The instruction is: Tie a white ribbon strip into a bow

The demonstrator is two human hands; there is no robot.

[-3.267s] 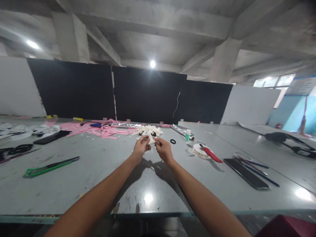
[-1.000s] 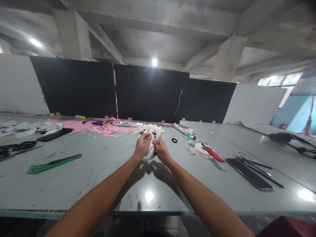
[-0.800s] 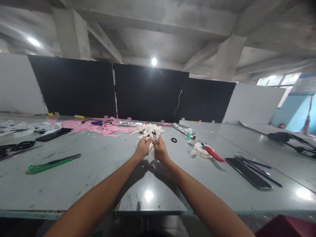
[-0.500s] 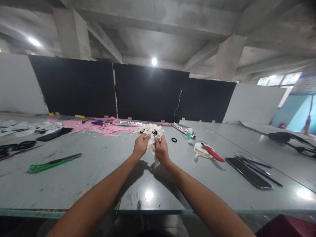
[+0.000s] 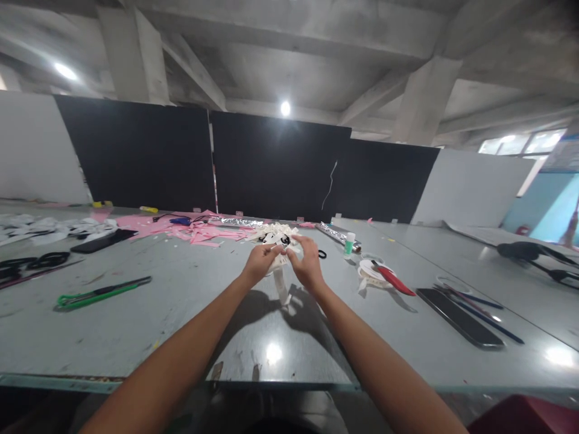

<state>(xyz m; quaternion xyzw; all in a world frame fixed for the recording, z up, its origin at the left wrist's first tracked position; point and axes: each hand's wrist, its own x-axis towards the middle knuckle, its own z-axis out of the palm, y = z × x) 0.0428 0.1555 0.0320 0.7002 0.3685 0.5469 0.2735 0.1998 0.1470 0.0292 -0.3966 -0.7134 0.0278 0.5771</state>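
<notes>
white strip (image 5: 280, 283) partly hidden, black ring (image 5: 322, 254) too

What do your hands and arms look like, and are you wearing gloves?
No gloves: my left hand and right hand are bare, each with ordinary fingers. Both forearms are bare too, with no sleeves, watch or bracelet showing.

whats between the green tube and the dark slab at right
A white roll, a red-handled tool over it and a pale ring, in the head view.
</notes>
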